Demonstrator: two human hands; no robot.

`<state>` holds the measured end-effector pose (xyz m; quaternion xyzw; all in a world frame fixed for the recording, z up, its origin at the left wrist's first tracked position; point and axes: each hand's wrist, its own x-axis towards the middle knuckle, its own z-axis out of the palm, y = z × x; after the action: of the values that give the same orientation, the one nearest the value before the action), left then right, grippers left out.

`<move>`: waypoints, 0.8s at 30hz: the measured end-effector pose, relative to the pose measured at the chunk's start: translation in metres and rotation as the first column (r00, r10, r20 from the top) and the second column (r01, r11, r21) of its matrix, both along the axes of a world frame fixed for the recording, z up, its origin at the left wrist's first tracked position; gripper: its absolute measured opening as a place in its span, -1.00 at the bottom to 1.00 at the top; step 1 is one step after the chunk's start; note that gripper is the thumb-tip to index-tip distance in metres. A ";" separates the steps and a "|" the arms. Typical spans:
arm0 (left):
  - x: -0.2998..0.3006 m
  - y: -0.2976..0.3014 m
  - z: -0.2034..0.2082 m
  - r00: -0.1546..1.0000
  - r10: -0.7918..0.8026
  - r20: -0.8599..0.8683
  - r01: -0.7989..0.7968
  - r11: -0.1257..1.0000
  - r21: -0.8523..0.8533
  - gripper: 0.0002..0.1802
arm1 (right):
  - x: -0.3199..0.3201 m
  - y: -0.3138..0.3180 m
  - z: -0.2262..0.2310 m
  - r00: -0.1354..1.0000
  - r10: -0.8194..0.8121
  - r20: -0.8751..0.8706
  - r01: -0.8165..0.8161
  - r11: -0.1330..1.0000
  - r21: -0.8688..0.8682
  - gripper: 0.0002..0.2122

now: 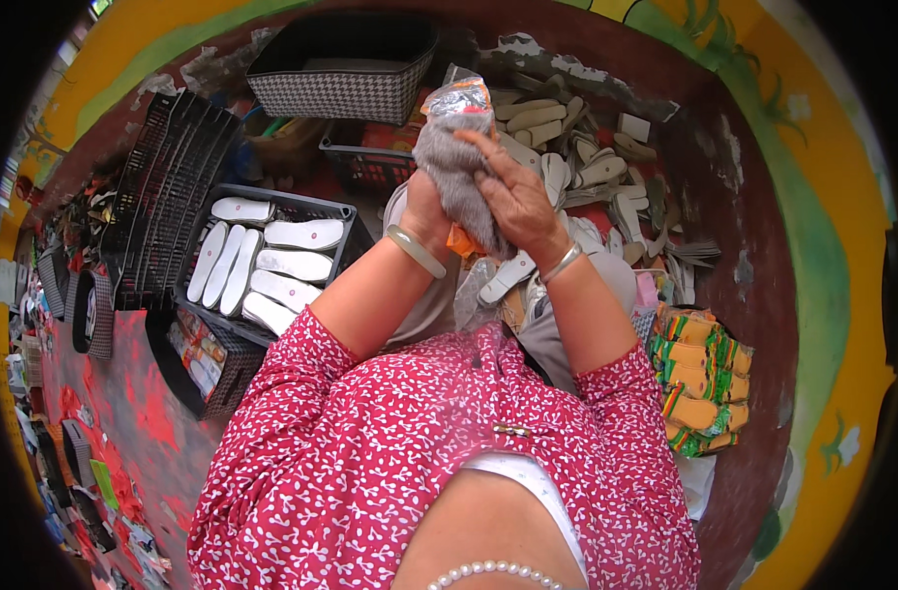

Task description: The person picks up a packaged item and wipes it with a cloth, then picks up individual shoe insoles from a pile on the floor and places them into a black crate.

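Both my hands hold a grey furry insole point(455, 162) upright in front of me, above my knees. A clear plastic bag point(459, 96) with orange print covers its upper end, and more orange shows beneath it. My left hand point(427, 211) is closed around the lower left side, its fingers mostly hidden behind the fur. From the right, my right hand point(524, 205) grips it, thumb and fingers pressed against the fur. I cannot tell whether one insole or a pair is in the bag. Below hangs a loose clear plastic wrapper point(474, 287), near a white insole point(506, 277).
White insoles lie in a black crate point(352, 224) at my left. Behind it stand stacked black crates point(159, 202) and a houndstooth basket point(346, 93). Loose insoles point(606, 172) are heaped at the far right against the wall. Packaged yellow insoles point(693, 379) sit by my right elbow.
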<state>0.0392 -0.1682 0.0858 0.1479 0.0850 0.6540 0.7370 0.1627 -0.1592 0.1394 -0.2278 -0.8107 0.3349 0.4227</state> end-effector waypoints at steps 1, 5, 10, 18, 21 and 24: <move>-0.003 0.000 -0.005 1.000 -0.006 0.014 0.006 1.000 0.001 -0.49 | -0.003 -0.009 -0.002 1.000 0.021 -0.003 -0.021 0.998 0.052 -0.64; -0.020 -0.006 -0.004 0.971 -0.175 0.161 0.181 0.983 -0.023 -0.42 | 0.003 -0.047 -0.001 0.991 0.016 0.133 -0.051 0.962 0.267 -0.66; -0.006 -0.025 0.013 0.913 -0.339 0.229 0.361 0.930 -0.064 -0.49 | 0.006 -0.048 -0.009 0.967 -0.232 0.107 0.167 0.891 0.423 -0.75; 0.000 -0.021 0.045 0.992 0.007 0.123 0.007 0.994 -0.110 -0.51 | 0.062 0.008 -0.070 0.890 -0.456 0.003 0.377 0.732 -0.568 -0.76; -0.023 -0.015 0.041 0.997 0.079 0.028 -0.079 0.997 0.001 -0.42 | 0.088 0.010 -0.073 0.712 -0.396 -0.580 -0.364 0.497 -0.787 -0.66; -0.023 -0.009 0.033 0.986 0.158 0.043 -0.158 0.987 -0.021 -0.53 | 0.094 -0.005 -0.052 0.312 -0.459 -0.832 -0.782 0.373 -0.499 -0.55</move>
<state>0.0160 -0.1773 0.1191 0.1198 0.0858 0.7127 0.6858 0.2567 -0.1644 0.0872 -0.0663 -0.0940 0.8287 0.5477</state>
